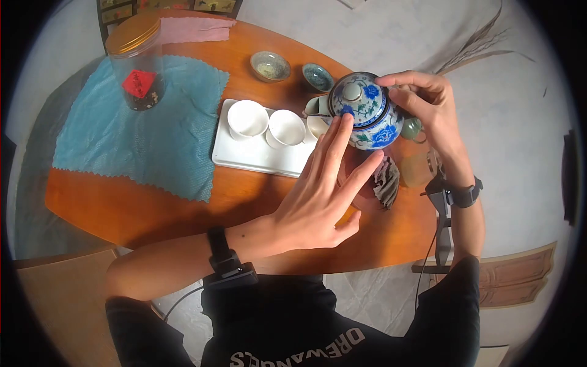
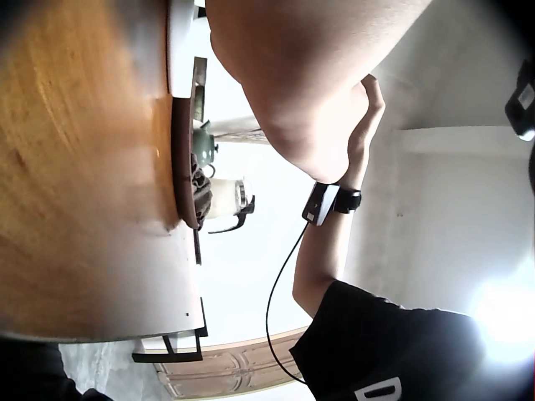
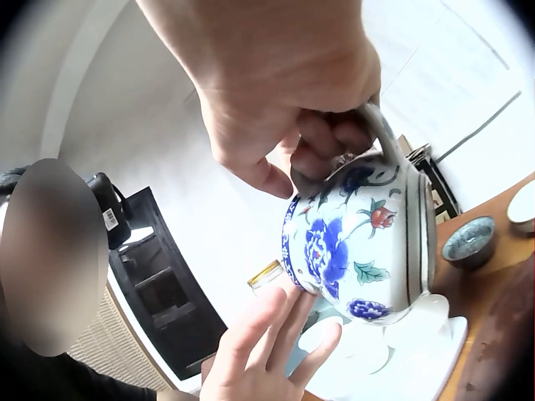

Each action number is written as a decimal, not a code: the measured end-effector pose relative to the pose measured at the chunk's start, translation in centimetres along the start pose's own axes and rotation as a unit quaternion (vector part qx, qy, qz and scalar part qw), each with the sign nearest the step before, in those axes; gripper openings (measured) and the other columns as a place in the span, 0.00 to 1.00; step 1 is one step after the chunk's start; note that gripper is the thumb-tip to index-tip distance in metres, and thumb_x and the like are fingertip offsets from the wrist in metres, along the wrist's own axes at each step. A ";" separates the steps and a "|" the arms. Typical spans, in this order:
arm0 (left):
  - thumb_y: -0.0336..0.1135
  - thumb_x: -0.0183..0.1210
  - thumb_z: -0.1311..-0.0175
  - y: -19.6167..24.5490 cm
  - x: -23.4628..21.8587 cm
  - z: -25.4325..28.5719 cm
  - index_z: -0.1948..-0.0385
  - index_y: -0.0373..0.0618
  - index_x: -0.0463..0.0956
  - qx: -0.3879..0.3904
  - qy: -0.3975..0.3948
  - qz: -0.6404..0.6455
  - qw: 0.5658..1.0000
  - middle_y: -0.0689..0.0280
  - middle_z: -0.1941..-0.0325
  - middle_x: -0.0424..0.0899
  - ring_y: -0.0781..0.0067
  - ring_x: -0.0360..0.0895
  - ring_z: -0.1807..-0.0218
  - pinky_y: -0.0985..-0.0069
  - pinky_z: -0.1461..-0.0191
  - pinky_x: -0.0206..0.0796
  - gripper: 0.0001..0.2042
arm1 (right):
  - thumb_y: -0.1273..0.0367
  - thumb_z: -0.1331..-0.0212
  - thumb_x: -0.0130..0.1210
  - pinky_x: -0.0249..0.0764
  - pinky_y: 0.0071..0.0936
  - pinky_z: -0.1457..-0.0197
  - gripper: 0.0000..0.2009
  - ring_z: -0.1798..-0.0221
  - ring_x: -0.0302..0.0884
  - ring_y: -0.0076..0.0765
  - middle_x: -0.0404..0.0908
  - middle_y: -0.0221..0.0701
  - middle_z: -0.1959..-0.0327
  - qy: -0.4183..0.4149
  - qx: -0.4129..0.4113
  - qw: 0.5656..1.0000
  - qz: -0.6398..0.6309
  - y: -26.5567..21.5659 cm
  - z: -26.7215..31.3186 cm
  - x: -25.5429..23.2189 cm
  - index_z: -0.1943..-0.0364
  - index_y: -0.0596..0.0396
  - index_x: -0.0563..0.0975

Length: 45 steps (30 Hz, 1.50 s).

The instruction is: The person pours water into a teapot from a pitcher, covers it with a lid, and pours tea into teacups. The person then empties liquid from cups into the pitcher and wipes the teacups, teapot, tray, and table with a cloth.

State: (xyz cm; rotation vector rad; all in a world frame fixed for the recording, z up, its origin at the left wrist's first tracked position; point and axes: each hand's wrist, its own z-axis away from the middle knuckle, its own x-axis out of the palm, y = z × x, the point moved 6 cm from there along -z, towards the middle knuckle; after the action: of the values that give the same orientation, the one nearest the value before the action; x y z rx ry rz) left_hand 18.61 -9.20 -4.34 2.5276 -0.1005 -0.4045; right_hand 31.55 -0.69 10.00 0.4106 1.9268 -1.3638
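Note:
A lidded blue-and-white floral teapot [image 1: 379, 131] is held up above the tea things at the right of the table. My right hand [image 1: 428, 104] grips its handle, and the right wrist view shows the fingers curled through the handle loop. My left hand [image 1: 318, 189] reaches across with its fingers straight and spread, fingertips right at the teapot's near side. Below and left of the pot, white cups [image 1: 248, 119] stand on a white tray [image 1: 263, 162]; one cup is partly hidden behind the left hand.
Two small glazed bowls [image 1: 270, 66] sit toward the far edge. On the left, a gold-lidded jar [image 1: 131, 67] stands on a teal cloth [image 1: 177, 140]. A crumpled dark cloth [image 1: 386, 183] lies below the teapot, with a clear kettle [image 2: 226, 197] beside it.

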 end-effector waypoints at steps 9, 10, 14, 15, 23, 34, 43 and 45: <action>0.32 0.69 0.55 0.5 0.2 0.4 0.24 0.48 0.57 0.024 0.005 -0.023 0.999 0.31 0.21 0.31 0.22 0.35 0.20 0.38 0.22 0.41 0.48 | 0.78 0.39 0.57 0.69 0.14 0.68 0.11 0.71 0.74 0.11 0.85 0.25 0.72 0.014 -0.062 0.997 0.045 -2.0 0.2 0.2 0.56 0.61 0.87; 0.32 0.69 0.55 0.5 0.1 0.4 0.24 0.48 0.58 0.026 0.012 -0.022 0.999 0.31 0.21 0.32 0.22 0.36 0.20 0.38 0.22 0.41 0.48 | 0.77 0.39 0.57 0.66 0.14 0.69 0.11 0.72 0.72 0.10 0.84 0.24 0.73 0.014 -0.044 0.998 0.044 -1.8 0.4 0.1 0.56 0.61 0.87; 0.31 0.69 0.55 0.5 -0.3 0.4 0.25 0.48 0.60 0.032 0.024 -0.038 0.998 0.32 0.20 0.35 0.23 0.38 0.20 0.38 0.22 0.41 0.47 | 0.75 0.37 0.56 0.57 0.13 0.72 0.11 0.74 0.64 0.08 0.84 0.23 0.71 0.093 0.018 0.993 -0.070 1.0 1.7 0.3 0.56 0.61 0.87; 0.31 0.69 0.55 0.5 -0.2 0.6 0.25 0.48 0.60 0.040 0.023 -0.043 0.998 0.32 0.20 0.35 0.23 0.38 0.20 0.38 0.22 0.41 0.47 | 0.75 0.37 0.56 0.57 0.13 0.72 0.11 0.74 0.64 0.08 0.84 0.23 0.71 0.097 0.011 0.993 -0.070 1.5 2.4 0.6 0.56 0.61 0.87; 0.30 0.69 0.56 0.9 -0.4 0.6 0.26 0.49 0.62 0.064 0.061 -0.064 0.994 0.32 0.21 0.37 0.21 0.37 0.21 0.35 0.22 0.39 0.46 | 0.73 0.37 0.54 0.51 0.14 0.73 0.12 0.75 0.61 0.09 0.83 0.22 0.70 0.102 -0.007 0.978 -0.182 3.0 2.1 1.1 0.56 0.62 0.86; 0.30 0.66 0.55 0.7 -1.3 0.6 0.27 0.51 0.62 0.060 0.103 -0.088 0.989 0.28 0.21 0.30 0.14 0.32 0.22 0.30 0.24 0.41 0.44 | 0.76 0.37 0.57 0.74 0.14 0.67 0.10 0.69 0.80 0.14 0.87 0.28 0.69 -0.001 -0.127 0.992 -0.019 -4.0 -1.7 2.4 0.56 0.62 0.86; 0.30 0.65 0.54 0.8 -0.3 0.4 0.27 0.52 0.63 0.064 0.105 -0.067 0.990 0.27 0.22 0.29 0.12 0.31 0.23 0.29 0.24 0.41 0.43 | 0.75 0.38 0.57 0.73 0.14 0.68 0.10 0.70 0.79 0.13 0.88 0.28 0.68 0.013 -0.185 0.980 0.069 -5.7 -1.0 2.1 0.58 0.61 0.88; 0.30 0.65 0.54 0.7 -0.7 0.3 0.28 0.50 0.62 0.059 0.106 -0.073 0.990 0.28 0.22 0.29 0.13 0.32 0.23 0.30 0.24 0.42 0.43 | 0.76 0.39 0.57 0.72 0.14 0.69 0.10 0.71 0.77 0.12 0.85 0.25 0.72 0.016 -0.151 0.987 0.047 -5.1 -1.2 2.1 0.57 0.62 0.87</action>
State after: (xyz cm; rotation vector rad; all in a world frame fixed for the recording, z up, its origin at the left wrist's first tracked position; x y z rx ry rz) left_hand 17.90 -9.84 -3.98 2.6872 0.1477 -0.1901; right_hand 26.43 -1.86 12.15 0.3692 2.0720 -0.9899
